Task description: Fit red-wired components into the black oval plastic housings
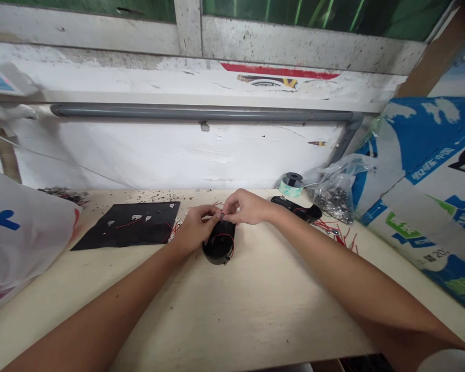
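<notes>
A black hollow plastic housing (218,250) lies on the table in front of me, its round open end toward me and a red wire (223,235) looped across it. My left hand (200,226) is at the housing's left side, thumb and index finger pinched together at its far end. From the right, my right hand (245,207) meets it there, its fingertips also closed in a pinch. A tiny part sits between the two sets of fingertips; it is too small to make out.
Left lies a black sheet (116,230) with small pale parts. A second black housing (297,207) is at right, near loose red wires (346,235), a tape roll (291,185) and a clear bag of small metal parts (335,199). A blue-white carton (430,206) flanks the right edge, a white plastic bag (23,227) the left.
</notes>
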{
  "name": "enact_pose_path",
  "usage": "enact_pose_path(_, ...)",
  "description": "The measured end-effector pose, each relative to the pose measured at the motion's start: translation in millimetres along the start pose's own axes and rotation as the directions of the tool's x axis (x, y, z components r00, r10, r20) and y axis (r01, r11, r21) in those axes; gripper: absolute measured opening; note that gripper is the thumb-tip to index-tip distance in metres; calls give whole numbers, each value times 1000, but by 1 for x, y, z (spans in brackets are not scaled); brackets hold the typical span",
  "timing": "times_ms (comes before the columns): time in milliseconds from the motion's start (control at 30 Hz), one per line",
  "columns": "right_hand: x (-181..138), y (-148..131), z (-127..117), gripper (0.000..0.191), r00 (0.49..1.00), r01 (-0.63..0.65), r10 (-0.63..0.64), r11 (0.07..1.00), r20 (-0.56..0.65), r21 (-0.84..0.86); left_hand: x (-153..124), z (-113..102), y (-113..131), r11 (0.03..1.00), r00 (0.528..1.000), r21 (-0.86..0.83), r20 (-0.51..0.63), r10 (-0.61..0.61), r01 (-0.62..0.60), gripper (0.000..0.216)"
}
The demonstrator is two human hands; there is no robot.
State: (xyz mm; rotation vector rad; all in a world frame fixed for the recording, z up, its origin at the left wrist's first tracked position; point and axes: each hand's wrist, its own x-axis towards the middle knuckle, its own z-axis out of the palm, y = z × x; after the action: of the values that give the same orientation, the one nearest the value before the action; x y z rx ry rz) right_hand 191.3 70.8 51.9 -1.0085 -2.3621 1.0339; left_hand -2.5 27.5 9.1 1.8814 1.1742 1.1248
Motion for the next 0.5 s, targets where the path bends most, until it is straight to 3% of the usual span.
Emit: enact_pose_path(500,1,1,6,7,992,116,-120,982,-23,-147,1,-1,-2,990,997,117,5,79,-79,28)
